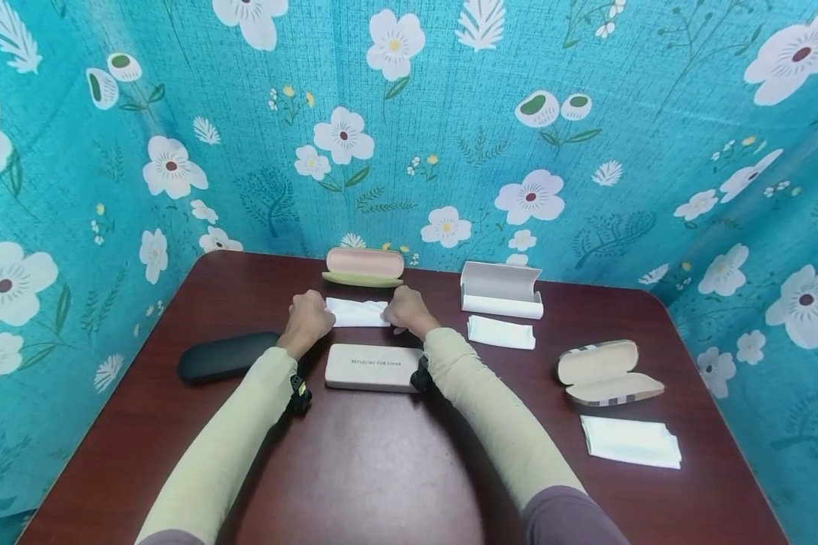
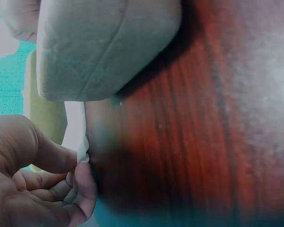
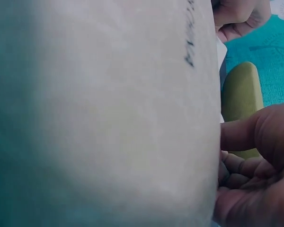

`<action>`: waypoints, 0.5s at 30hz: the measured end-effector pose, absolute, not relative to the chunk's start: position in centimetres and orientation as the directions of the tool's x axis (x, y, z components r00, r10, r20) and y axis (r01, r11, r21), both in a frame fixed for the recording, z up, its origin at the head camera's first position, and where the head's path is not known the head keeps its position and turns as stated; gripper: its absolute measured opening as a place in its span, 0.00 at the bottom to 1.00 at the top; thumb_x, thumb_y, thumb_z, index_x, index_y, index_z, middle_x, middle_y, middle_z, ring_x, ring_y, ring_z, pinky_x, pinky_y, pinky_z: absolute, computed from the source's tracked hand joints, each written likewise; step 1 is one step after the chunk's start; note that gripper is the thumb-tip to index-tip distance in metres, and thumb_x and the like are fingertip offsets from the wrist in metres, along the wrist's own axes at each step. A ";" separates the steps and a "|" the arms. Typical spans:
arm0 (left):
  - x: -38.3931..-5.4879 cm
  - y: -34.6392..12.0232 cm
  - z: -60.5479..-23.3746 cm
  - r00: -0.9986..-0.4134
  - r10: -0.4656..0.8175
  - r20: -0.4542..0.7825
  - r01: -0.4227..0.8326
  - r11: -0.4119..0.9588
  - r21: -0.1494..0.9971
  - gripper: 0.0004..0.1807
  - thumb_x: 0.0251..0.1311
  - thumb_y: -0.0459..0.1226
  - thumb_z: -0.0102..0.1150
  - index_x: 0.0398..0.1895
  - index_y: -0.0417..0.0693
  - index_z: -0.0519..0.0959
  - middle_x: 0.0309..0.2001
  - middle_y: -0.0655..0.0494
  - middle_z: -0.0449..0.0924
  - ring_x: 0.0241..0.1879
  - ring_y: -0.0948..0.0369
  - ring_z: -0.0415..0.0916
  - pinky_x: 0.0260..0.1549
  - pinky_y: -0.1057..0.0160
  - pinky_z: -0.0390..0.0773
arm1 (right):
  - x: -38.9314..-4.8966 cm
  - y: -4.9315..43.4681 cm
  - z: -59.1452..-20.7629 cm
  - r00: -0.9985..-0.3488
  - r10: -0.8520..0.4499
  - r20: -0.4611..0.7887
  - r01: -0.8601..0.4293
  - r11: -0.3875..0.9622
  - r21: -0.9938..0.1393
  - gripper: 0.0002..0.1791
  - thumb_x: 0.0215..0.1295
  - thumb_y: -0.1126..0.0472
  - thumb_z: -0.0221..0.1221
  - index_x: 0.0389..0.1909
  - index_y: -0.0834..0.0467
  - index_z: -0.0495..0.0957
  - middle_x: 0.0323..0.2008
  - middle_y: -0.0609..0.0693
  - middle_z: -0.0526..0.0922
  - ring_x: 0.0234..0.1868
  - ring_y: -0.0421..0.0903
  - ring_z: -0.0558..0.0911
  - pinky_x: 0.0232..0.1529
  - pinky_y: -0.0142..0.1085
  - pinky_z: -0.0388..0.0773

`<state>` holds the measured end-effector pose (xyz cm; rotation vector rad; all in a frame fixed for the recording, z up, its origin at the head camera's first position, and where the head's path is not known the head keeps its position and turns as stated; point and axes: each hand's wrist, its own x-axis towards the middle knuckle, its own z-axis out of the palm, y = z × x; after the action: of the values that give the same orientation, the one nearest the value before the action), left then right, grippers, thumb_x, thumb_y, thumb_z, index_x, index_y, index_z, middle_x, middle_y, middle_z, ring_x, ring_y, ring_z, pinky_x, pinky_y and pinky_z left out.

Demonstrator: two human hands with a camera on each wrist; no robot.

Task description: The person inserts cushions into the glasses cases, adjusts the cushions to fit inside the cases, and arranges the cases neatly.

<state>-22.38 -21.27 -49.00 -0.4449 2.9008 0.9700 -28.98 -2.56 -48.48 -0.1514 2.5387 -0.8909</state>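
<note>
Cloth [image 1: 357,313], just below and left of centre in the head view, is pinched at its ends by left hand [image 1: 307,322] and right hand [image 1: 406,309] (fingers curled), so folding seems underway, probably calling next for level, matched handling.

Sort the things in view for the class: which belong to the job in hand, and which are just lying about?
In the job:
white cloth, an end in each hand
left hand
right hand

Apparently lying about, in neither hand:
open green case
lettered case
black case
open white box
open checked case
two other white cloths
</note>
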 end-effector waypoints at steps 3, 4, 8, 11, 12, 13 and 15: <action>-22.2 -21.5 -49.1 -0.960 -0.256 -0.109 -0.271 0.769 0.579 0.21 0.61 0.27 0.52 0.13 0.49 0.60 0.15 0.59 0.51 0.16 0.62 0.49 0.15 0.64 0.57 | -28.8 -2.6 -48.3 -0.895 -0.271 -0.355 0.005 0.789 -0.615 0.27 0.66 0.68 0.59 0.08 0.54 0.62 0.08 0.44 0.58 0.14 0.44 0.80 0.23 0.34 0.83; -22.2 -21.6 -49.1 -0.962 -0.256 -0.098 -0.264 0.771 0.580 0.21 0.62 0.27 0.52 0.13 0.49 0.60 0.15 0.59 0.51 0.17 0.62 0.49 0.16 0.64 0.57 | -28.7 -2.5 -48.3 -0.896 -0.276 -0.348 -0.001 0.784 -0.620 0.28 0.66 0.68 0.59 0.07 0.54 0.62 0.07 0.44 0.58 0.14 0.44 0.80 0.24 0.34 0.83; -21.9 -21.7 -49.0 -0.961 -0.264 -0.077 -0.258 0.769 0.584 0.21 0.63 0.28 0.51 0.13 0.50 0.60 0.15 0.60 0.51 0.18 0.62 0.48 0.18 0.63 0.57 | -28.5 -2.3 -48.0 -0.901 -0.289 -0.323 -0.016 0.767 -0.642 0.30 0.66 0.66 0.61 0.05 0.53 0.61 0.06 0.43 0.57 0.14 0.46 0.80 0.26 0.35 0.84; -21.7 -21.8 -49.0 -0.959 -0.275 -0.073 -0.264 0.759 0.595 0.22 0.64 0.29 0.52 0.14 0.50 0.60 0.15 0.60 0.51 0.18 0.63 0.48 0.17 0.64 0.56 | -28.2 -2.1 -47.8 -0.902 -0.304 -0.307 -0.032 0.755 -0.655 0.30 0.67 0.65 0.61 0.06 0.52 0.61 0.06 0.42 0.56 0.16 0.48 0.83 0.28 0.35 0.84; -21.6 -21.8 -48.9 -0.958 -0.279 -0.069 -0.263 0.755 0.600 0.21 0.64 0.29 0.52 0.14 0.50 0.61 0.15 0.60 0.51 0.18 0.62 0.48 0.18 0.64 0.56 | -28.1 -2.0 -47.7 -0.903 -0.309 -0.298 -0.039 0.750 -0.660 0.30 0.67 0.65 0.62 0.06 0.53 0.61 0.06 0.42 0.57 0.17 0.48 0.84 0.28 0.35 0.84; -21.5 -21.8 -48.8 -0.957 -0.281 -0.066 -0.263 0.753 0.604 0.21 0.64 0.29 0.52 0.14 0.49 0.61 0.15 0.60 0.52 0.18 0.62 0.49 0.18 0.64 0.56 | -28.0 -2.0 -47.6 -0.904 -0.314 -0.290 -0.045 0.744 -0.666 0.30 0.67 0.65 0.62 0.06 0.53 0.62 0.06 0.42 0.57 0.18 0.49 0.84 0.28 0.36 0.84; -21.3 -21.7 -48.7 -0.956 -0.288 -0.053 -0.259 0.750 0.608 0.18 0.65 0.29 0.54 0.17 0.48 0.64 0.17 0.58 0.57 0.19 0.61 0.55 0.20 0.63 0.59 | -27.9 -1.8 -47.3 -0.907 -0.320 -0.273 -0.053 0.731 -0.680 0.29 0.67 0.65 0.63 0.06 0.53 0.62 0.06 0.42 0.57 0.18 0.49 0.84 0.29 0.36 0.85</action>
<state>-21.25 -21.75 -48.65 -0.4658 2.9803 1.0246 -27.89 -1.77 -47.33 -0.2878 2.5608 -0.9893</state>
